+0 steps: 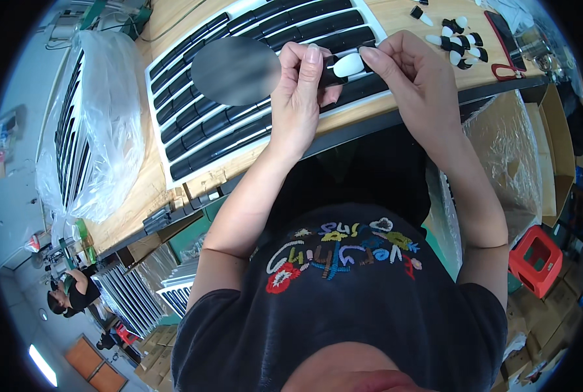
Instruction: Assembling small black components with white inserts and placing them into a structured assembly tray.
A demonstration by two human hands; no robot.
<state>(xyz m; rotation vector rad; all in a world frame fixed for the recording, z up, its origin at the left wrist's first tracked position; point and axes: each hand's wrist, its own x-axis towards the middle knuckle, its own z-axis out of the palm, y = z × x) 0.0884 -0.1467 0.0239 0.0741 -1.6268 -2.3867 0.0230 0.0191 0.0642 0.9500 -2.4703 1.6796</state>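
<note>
My left hand (296,95) grips a small black piece with a white, oval, rounded part (349,65) between thumb and fingers. My right hand (419,81) pinches the other end of that piece, thumb and forefinger closed on its dark tip. Both hands are raised over the front edge of a white tray (181,176) lined with rows of glossy black tubes (226,142). A blurred grey oval patch hides part of these rows.
Several loose black-and-white pieces (461,42) lie at the far right of the wooden table (125,215), near red-handled scissors (505,72). A plastic-wrapped tray stack (105,124) stands left. Below right are an open carton (552,150) and a red stool (536,261).
</note>
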